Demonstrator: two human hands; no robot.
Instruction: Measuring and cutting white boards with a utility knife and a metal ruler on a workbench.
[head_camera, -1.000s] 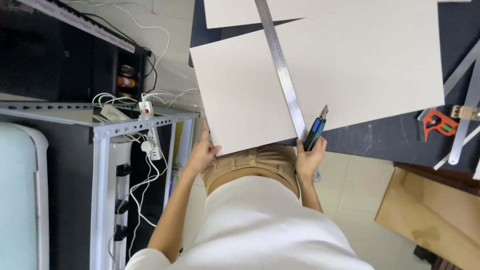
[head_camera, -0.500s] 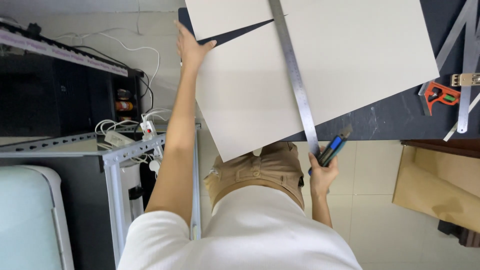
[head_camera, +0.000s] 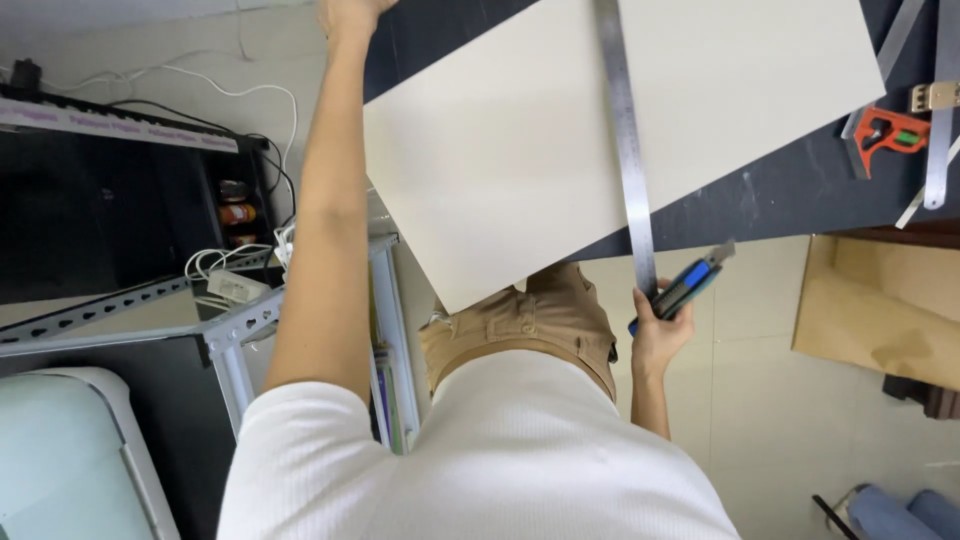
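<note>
A large cream board lies on a dark cutting table, its near corner hanging over the table's edge. A long steel ruler runs across the board from far to near. My right hand holds a blue and black utility knife at the ruler's near end, blade pointing up and to the right. My left arm stretches far forward; my left hand rests at the board's far left edge and is partly cut off by the frame's top.
A red and silver square tool and metal rulers lie at the table's right. A brown cardboard sheet leans on the floor at right. A metal rack with cables and a power strip stands at left.
My left hand has moved from the board's near corner far forward along its left edge. The view has shifted closer. My right hand stays at the ruler's near end with the knife.
</note>
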